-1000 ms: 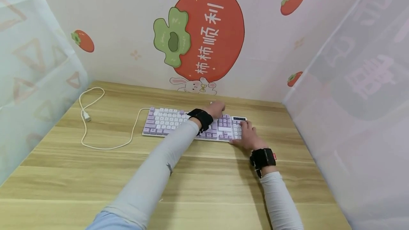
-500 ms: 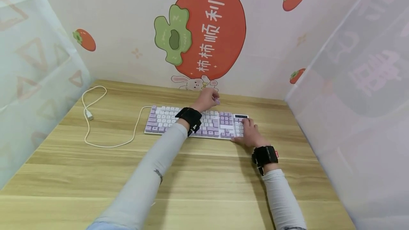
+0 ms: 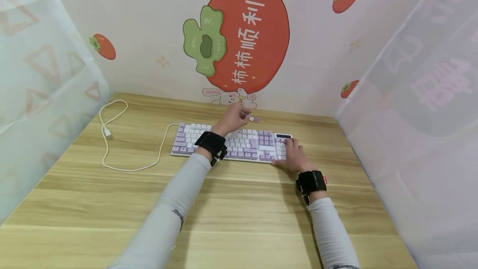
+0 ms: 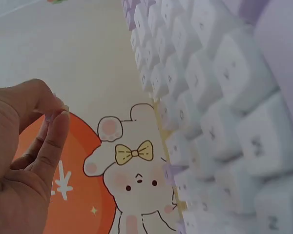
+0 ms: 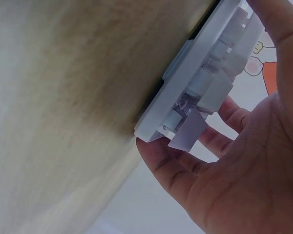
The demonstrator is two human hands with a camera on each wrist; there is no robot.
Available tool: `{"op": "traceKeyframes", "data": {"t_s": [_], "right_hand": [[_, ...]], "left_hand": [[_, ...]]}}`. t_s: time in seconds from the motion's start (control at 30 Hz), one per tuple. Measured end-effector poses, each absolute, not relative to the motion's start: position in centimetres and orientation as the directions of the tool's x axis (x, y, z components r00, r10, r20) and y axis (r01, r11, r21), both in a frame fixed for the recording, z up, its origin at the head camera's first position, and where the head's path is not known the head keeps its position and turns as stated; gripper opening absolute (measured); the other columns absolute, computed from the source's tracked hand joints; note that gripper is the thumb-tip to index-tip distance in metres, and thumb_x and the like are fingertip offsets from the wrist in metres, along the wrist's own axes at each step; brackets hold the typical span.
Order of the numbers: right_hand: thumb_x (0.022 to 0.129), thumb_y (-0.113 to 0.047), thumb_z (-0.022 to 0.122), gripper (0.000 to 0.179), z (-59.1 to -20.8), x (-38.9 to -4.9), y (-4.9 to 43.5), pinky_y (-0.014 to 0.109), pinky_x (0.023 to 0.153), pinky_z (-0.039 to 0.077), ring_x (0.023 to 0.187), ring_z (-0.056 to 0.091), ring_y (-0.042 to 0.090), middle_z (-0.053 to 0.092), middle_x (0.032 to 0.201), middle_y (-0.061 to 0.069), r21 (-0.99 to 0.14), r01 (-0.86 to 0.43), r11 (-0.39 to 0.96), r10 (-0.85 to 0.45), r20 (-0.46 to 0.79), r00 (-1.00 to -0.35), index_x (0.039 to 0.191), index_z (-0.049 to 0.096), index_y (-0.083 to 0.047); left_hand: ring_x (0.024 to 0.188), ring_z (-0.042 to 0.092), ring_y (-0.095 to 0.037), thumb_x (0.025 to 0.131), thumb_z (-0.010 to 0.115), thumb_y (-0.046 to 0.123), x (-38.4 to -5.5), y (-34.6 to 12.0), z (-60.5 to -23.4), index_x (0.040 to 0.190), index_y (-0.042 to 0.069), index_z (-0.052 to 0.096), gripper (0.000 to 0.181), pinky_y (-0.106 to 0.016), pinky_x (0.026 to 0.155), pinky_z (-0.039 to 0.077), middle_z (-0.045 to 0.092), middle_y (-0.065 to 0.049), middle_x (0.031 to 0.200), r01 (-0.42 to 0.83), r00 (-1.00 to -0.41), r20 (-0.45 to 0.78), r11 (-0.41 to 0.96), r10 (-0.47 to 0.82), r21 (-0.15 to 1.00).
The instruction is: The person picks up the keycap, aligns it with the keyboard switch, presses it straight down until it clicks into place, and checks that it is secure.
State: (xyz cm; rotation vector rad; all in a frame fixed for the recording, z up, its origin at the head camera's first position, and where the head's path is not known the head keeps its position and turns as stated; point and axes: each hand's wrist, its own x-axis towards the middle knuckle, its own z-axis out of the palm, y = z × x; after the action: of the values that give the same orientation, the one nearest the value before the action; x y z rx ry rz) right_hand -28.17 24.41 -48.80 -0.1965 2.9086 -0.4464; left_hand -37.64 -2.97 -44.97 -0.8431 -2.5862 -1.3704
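A white keyboard [image 3: 267, 148] with white and lilac keys lies on the table. My left hand [image 3: 232, 118] is raised over its back edge, thumb and index finger brought together on a small purple keycap [image 3: 246, 114]. In the left wrist view the fingers mostly hide this keycap. Just right of the fingertips, a white keycap [image 3: 252, 118] and a purple keycap [image 3: 257, 119] rest on the table behind the keyboard. My right hand [image 3: 296, 157] grips the keyboard's right end. Its thumb is at the front edge, and its fingers reach over the number keys [image 5: 215, 92].
The keyboard's white cable [image 3: 131, 170] loops over the table's left side and ends in a USB plug [image 3: 108, 133]. A printed wall [image 3: 310, 69] rises behind the wooden table [image 3: 239, 219], with fabric-like panels on both sides.
From over the keyboard's middle-right keys, my left hand has moved left and back, behind the keyboard. Two loose keycaps now show beside it. The right hand keeps its place.
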Motion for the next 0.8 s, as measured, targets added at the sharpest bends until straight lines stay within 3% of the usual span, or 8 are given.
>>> {"op": "traceKeyframes", "data": {"t_s": [0.33, 0.47, 0.63, 0.8], "right_hand": [[0.086, -0.05, 0.078, 0.1, -49.1, -28.2, 24.3, 0.062, 0.112, 0.035, 0.137, 0.03, 0.053, 0.015, 0.157, 0.034, -0.303, -0.111, 0.946, -0.17, -0.177, -0.969, 0.151, 0.025, 0.004], [0.086, -0.05, 0.079, 0.101, -49.0, -28.2, 24.2, 0.061, 0.112, 0.036, 0.136, 0.031, 0.052, 0.014, 0.158, 0.035, -0.302, -0.114, 0.946, -0.173, -0.177, -0.969, 0.152, 0.023, 0.004], [0.086, -0.049, 0.079, 0.101, -48.9, -28.3, 24.4, 0.061, 0.112, 0.036, 0.135, 0.031, 0.052, 0.013, 0.158, 0.035, -0.314, -0.117, 0.942, -0.177, -0.172, -0.969, 0.151, 0.023, 0.005], [0.085, -0.048, 0.08, 0.1, -48.8, -28.2, 24.4, 0.062, 0.112, 0.036, 0.135, 0.03, 0.052, 0.014, 0.157, 0.035, -0.324, -0.116, 0.939, -0.177, -0.164, -0.97, 0.15, 0.025, 0.005]], "left_hand": [[0.095, 0.066, -0.027, 0.095, 0.066, -0.001, -37.0, -4.8, -45.7, 0.123, -0.006, 0.069, 0.028, -0.034, 0.084, 0.058, 0.061, -0.015, 0.107, 0.498, -0.863, 0.36, 0.475, 0.355, 0.726], [0.094, 0.069, -0.027, 0.094, 0.068, -0.002, -36.8, -5.4, -45.7, 0.117, -0.004, 0.072, 0.024, -0.035, 0.083, 0.059, 0.065, -0.016, 0.11, 0.521, -0.85, 0.373, 0.483, 0.373, 0.704], [0.094, 0.069, -0.027, 0.092, 0.065, -0.005, -36.5, -6.7, -45.4, 0.114, -0.002, 0.073, 0.023, -0.037, 0.082, 0.059, 0.069, -0.019, 0.115, 0.515, -0.848, 0.33, 0.496, 0.415, 0.699], [0.087, 0.064, -0.023, 0.093, 0.068, 0.0, -36.6, -7.9, -45.6, 0.108, 0.0, 0.076, 0.017, -0.038, 0.078, 0.056, 0.071, -0.014, 0.104, 0.491, -0.861, 0.272, 0.561, 0.43, 0.667]]}}
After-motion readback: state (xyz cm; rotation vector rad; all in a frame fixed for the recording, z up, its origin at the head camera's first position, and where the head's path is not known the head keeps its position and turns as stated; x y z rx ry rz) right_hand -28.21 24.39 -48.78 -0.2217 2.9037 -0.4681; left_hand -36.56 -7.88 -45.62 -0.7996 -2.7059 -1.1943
